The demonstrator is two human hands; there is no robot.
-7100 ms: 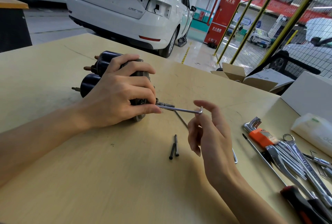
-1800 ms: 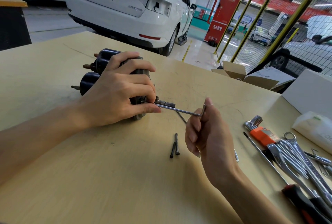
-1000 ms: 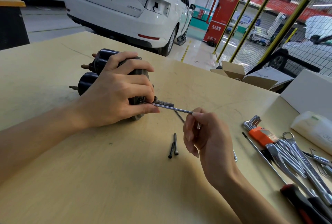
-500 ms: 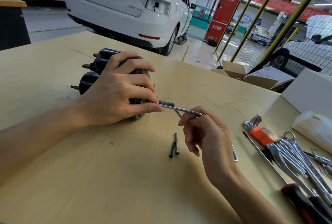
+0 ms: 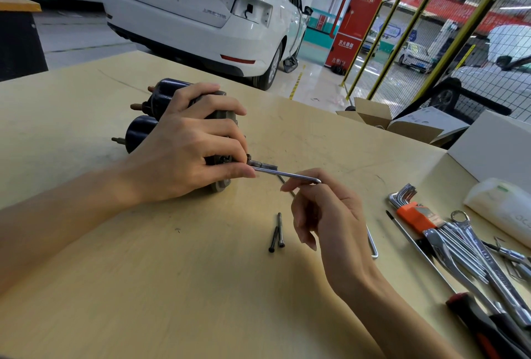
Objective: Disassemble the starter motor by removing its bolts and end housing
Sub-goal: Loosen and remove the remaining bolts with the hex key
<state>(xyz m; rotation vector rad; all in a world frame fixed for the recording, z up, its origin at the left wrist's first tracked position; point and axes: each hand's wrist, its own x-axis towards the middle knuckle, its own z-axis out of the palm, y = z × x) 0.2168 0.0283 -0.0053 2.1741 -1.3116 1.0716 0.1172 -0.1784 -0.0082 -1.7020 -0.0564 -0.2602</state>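
Head view: we have the starter motor (image 5: 161,117) lying on its side on the bench (image 5: 172,286), our left hand (image 5: 184,157) wrapped over its housing end. We judge this grip is there to pin the body so it cannot roll or twist while the bolt (image 5: 263,163) is turned. Left fingers (image 5: 227,125) curl round the housing; the thumb lies along the lower edge, its tip touching the shaft of the hex key (image 5: 290,176) where it meets the bolt, probably steadying it in the socket

Right hand (image 5: 330,215) sits just beside the key's bent end, fingers loosely curled; the index tip touches the key near the bend from below. Whether the thumb pinches it, we cannot tell

Bolt stands partly out of the end housing, so we judge loosening is under way. Two removed bolts (image 5: 277,232) lie together on the bench, apart from the motor, just left of our right fingers. Hex key set (image 5: 413,212) and wrenches (image 5: 471,249) lie to the right, within reach
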